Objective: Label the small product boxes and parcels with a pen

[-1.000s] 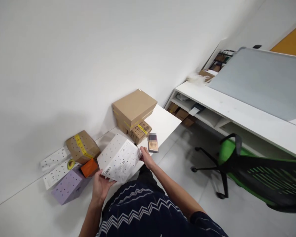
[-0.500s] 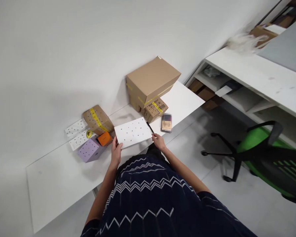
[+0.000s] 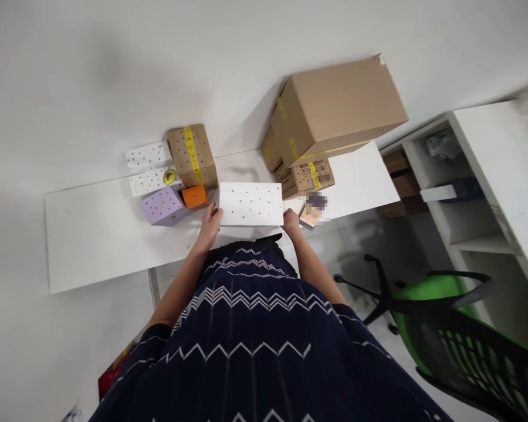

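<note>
White box (image 3: 250, 204) is sitting between the hands above the table (image 3: 97, 234); whether it is resting there is unclear. Left hand (image 3: 210, 225), partly curled, is holding its left end. Right hand (image 3: 291, 221) is curling at the right front corner, fingertips hiding; cannot tell its grip. Dark strip (image 3: 269, 237) below is defying identification; phone (image 3: 310, 215) is showing blurred; chair (image 3: 435, 293) is running off the right edge. Counting: three brown boxes (image 3: 349, 99), a brown piece (image 3: 270, 147) mostly hiding beneath the largest, two spotted cartons (image 3: 148, 156), one purple box (image 3: 162, 205), one orange box (image 3: 195, 197).
</note>
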`<state>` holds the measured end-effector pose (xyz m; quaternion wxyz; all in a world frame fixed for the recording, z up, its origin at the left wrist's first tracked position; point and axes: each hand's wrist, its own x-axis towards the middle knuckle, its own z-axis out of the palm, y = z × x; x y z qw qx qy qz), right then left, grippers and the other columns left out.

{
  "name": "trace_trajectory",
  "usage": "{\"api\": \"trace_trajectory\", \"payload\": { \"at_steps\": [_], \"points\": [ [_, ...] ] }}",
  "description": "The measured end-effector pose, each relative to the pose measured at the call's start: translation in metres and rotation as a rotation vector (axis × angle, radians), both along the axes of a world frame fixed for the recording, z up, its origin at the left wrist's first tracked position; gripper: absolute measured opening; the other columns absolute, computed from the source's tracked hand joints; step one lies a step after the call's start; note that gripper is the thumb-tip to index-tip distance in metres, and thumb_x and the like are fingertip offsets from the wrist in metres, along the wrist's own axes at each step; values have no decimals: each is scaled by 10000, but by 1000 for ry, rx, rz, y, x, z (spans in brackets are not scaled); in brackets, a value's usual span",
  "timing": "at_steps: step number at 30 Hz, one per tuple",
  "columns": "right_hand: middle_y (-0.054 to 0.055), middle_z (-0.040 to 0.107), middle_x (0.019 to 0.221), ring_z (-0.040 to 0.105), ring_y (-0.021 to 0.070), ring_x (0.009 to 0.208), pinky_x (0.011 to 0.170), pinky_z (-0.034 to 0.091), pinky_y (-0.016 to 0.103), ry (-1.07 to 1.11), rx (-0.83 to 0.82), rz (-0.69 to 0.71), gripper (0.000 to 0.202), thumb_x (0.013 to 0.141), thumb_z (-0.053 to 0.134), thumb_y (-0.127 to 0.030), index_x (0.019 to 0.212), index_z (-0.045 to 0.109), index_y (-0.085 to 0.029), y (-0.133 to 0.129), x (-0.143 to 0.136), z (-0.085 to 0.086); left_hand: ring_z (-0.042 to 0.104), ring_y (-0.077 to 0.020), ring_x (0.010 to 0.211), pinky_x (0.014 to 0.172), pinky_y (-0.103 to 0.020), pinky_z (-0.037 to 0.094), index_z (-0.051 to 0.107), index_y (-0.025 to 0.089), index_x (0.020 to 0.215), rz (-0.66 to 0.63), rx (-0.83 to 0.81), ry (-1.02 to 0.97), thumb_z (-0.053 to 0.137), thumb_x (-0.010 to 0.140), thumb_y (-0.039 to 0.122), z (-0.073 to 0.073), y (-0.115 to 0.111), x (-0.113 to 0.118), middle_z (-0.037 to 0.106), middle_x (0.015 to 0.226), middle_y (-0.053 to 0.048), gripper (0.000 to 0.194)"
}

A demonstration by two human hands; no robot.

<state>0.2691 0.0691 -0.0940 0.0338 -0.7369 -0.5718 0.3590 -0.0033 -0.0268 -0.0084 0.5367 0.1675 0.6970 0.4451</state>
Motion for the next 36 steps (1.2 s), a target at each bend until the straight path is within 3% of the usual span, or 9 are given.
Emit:
{"api": "trace_trajectory", "payload": {
  "at_steps": [4, 8, 13, 19, 25, 29, 32, 36],
  "points": [
    [48, 656, 761, 649, 176, 597, 590, 528, 286, 145, 39, -242, 227, 806, 603, -274, 996, 589, -151, -25, 9, 23, 441, -310, 1380, 1093, -533, 410, 477, 271, 1424, -21, -4, -1, 562, 919, 470, -1, -2, 2, 478, 1511, -99, 549],
    [41, 644, 748, 607, 143, 567, 521, 491, 249, 404, 148, -370, 299, 857, 522, -464, 845, 587, -172, -46, 6, 52, 453, -303, 1377, 1099, -485, 418, 507, 275, 1395, -87, 49, 69, 570, 907, 505, -7, 3, -1, 491, 1505, -89, 543],
    [54, 659, 739, 597, 179, 641, 619, 500, 301, 401, 290, -254, 538, 885, 415, -656, 860, 658, -176, -50, -8, 71, 532, -306, 1298, 1052, -502, 456, 505, 256, 1391, -147, 98, 94, 573, 908, 481, -13, 10, -7, 549, 1444, -121, 537],
    [101, 686, 896, 616, 230, 815, 831, 491, 384, 369, 423, -158, 664, 823, 504, -706, 1111, 721, -149, -46, -17, 61, 598, -312, 1197, 997, -526, 492, 563, 244, 1324, -223, 183, 205, 618, 876, 403, -19, 14, -8, 626, 1331, -135, 478],
    [32, 610, 778, 550, 167, 687, 747, 494, 347, 461, 417, -131, 633, 814, 569, -659, 1192, 713, -172, -45, -12, 57, 607, -269, 1181, 1000, -458, 508, 575, 238, 1268, -235, 297, 212, 616, 874, 368, -22, 6, -11, 654, 1285, -103, 418],
    [35, 615, 834, 524, 152, 679, 718, 491, 329, 536, 485, -56, 559, 857, 565, -595, 1246, 685, -211, -46, -6, 58, 604, -250, 1202, 1014, -433, 499, 514, 228, 1247, -214, 412, 176, 664, 812, 291, -27, -4, -13, 590, 1365, -116, 465],
    [60, 644, 905, 541, 162, 711, 734, 498, 340, 546, 485, -77, 524, 880, 523, -589, 1201, 698, -214, -52, -4, 45, 597, -243, 1221, 1040, -434, 479, 522, 222, 1156, -194, 460, 162, 673, 747, 222, -37, -8, -15, 602, 1342, -113, 436],
    [77, 666, 901, 572, 181, 731, 745, 514, 365, 520, 404, -126, 554, 877, 465, -626, 1116, 711, -191, -63, -1, 18, 624, -248, 1181, 1029, -444, 487, 571, 211, 1042, -215, 384, 91, 645, 675, 151, -48, -9, -17, 665, 1254, -89, 380]
  ]
}}
